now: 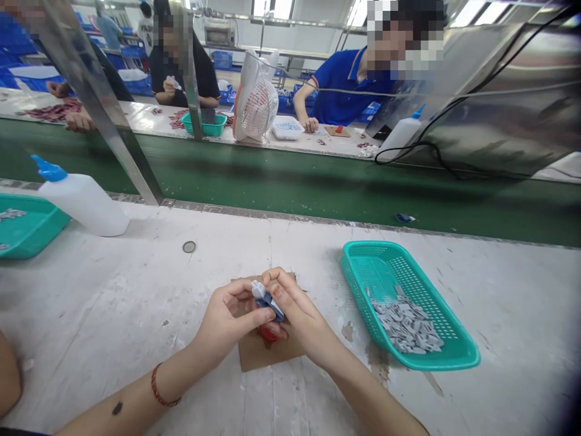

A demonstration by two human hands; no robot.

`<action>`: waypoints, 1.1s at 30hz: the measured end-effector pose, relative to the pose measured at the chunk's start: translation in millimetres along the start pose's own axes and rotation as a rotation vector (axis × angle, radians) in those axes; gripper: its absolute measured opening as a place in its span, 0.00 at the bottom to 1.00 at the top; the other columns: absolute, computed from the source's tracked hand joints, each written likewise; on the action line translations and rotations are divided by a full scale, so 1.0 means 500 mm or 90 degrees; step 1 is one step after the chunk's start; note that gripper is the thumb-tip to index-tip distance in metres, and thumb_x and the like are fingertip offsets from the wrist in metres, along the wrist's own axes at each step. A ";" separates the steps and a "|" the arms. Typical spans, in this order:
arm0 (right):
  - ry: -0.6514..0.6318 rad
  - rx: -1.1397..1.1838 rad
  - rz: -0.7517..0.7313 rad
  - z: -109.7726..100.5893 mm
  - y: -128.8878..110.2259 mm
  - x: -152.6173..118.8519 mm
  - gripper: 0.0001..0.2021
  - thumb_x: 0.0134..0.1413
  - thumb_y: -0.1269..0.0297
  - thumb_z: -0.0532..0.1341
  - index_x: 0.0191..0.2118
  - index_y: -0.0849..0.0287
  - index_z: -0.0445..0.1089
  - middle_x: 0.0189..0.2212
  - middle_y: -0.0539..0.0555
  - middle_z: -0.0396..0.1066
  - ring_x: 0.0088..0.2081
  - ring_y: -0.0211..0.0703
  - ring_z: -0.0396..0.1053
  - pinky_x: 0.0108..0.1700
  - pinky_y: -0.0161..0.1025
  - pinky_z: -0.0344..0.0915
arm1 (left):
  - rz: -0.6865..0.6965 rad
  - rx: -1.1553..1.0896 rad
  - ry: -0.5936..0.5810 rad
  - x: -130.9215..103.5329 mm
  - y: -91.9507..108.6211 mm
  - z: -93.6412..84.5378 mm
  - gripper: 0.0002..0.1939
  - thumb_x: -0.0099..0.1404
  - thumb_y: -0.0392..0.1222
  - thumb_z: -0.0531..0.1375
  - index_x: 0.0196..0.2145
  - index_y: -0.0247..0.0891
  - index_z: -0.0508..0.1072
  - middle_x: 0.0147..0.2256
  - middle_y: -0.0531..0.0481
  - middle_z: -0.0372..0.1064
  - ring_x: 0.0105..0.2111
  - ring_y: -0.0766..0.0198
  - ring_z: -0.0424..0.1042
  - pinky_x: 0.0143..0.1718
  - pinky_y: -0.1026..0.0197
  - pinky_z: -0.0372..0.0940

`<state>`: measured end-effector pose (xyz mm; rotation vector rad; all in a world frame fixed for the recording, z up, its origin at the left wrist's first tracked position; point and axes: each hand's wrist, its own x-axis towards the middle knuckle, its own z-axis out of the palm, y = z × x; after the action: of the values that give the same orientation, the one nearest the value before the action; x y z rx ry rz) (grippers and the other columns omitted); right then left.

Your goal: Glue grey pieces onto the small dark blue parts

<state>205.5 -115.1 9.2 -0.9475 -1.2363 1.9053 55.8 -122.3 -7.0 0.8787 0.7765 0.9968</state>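
Between my two hands is a small blue and white plastic piece (271, 304), held above a brown cardboard square (254, 357). My left hand (231, 318) pinches it from the left with thumb and fingers. From the right, the thumb and fingers of my right hand (302, 315) close on the same piece. Below the fingers, a red object (269, 333) shows in part on the cardboard; its kind is hidden. Near my right hand stands a green plastic basket (358, 303) with many small grey pieces (408, 324) heaped in its nearer end.
A white squeeze bottle (86, 203) with a blue nozzle stands at left beside another green basket (36, 242). A bottle cap (189, 246) lies on the white table. A green conveyor belt (272, 184) carries a small dark blue piece (403, 217). Several people work beyond it.
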 end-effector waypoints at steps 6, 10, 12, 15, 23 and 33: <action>0.095 0.010 -0.061 0.018 -0.007 0.000 0.16 0.60 0.46 0.57 0.38 0.53 0.59 0.26 0.44 0.54 0.22 0.31 0.51 0.22 0.28 0.51 | 0.052 0.042 0.113 0.000 -0.003 0.021 0.10 0.52 0.42 0.70 0.31 0.37 0.75 0.27 0.51 0.71 0.29 0.64 0.69 0.31 0.63 0.67; 0.113 0.063 -0.029 0.014 -0.009 -0.003 0.17 0.58 0.44 0.58 0.40 0.53 0.60 0.24 0.43 0.51 0.20 0.30 0.45 0.21 0.29 0.45 | 0.031 0.058 0.112 0.005 0.000 0.032 0.10 0.54 0.43 0.69 0.32 0.37 0.75 0.26 0.50 0.71 0.31 0.62 0.70 0.33 0.63 0.67; 0.082 0.112 -0.005 0.008 -0.014 -0.008 0.18 0.58 0.43 0.58 0.41 0.53 0.60 0.23 0.42 0.49 0.19 0.29 0.41 0.21 0.29 0.41 | 0.024 0.051 0.098 0.004 0.005 0.035 0.11 0.55 0.45 0.68 0.33 0.37 0.75 0.29 0.48 0.73 0.33 0.61 0.71 0.35 0.62 0.67; 0.029 0.139 0.003 -0.001 -0.023 -0.015 0.18 0.59 0.45 0.58 0.44 0.52 0.59 0.23 0.42 0.49 0.20 0.29 0.42 0.22 0.29 0.40 | 0.020 0.045 0.095 0.000 0.011 0.039 0.11 0.55 0.45 0.68 0.33 0.36 0.75 0.32 0.47 0.75 0.33 0.61 0.72 0.36 0.62 0.68; 0.093 -0.024 -0.055 -0.019 -0.018 -0.017 0.18 0.61 0.45 0.54 0.48 0.53 0.60 0.26 0.44 0.54 0.22 0.31 0.49 0.24 0.30 0.46 | -0.023 -0.002 0.072 0.021 0.006 0.052 0.13 0.57 0.43 0.68 0.38 0.36 0.75 0.32 0.50 0.74 0.31 0.66 0.72 0.37 0.66 0.68; 0.411 -0.754 0.079 -0.325 -0.094 -0.154 0.11 0.60 0.62 0.53 0.42 0.55 0.72 0.41 0.55 0.74 0.39 0.49 0.70 0.38 0.41 0.64 | -0.039 0.043 0.152 0.156 0.037 -0.050 0.13 0.59 0.39 0.65 0.42 0.32 0.73 0.38 0.46 0.72 0.26 0.71 0.69 0.23 0.71 0.64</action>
<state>389.3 -90.7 22.7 -2.0302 -1.8514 0.6283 54.5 -38.7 -12.8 0.7966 1.0389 1.0372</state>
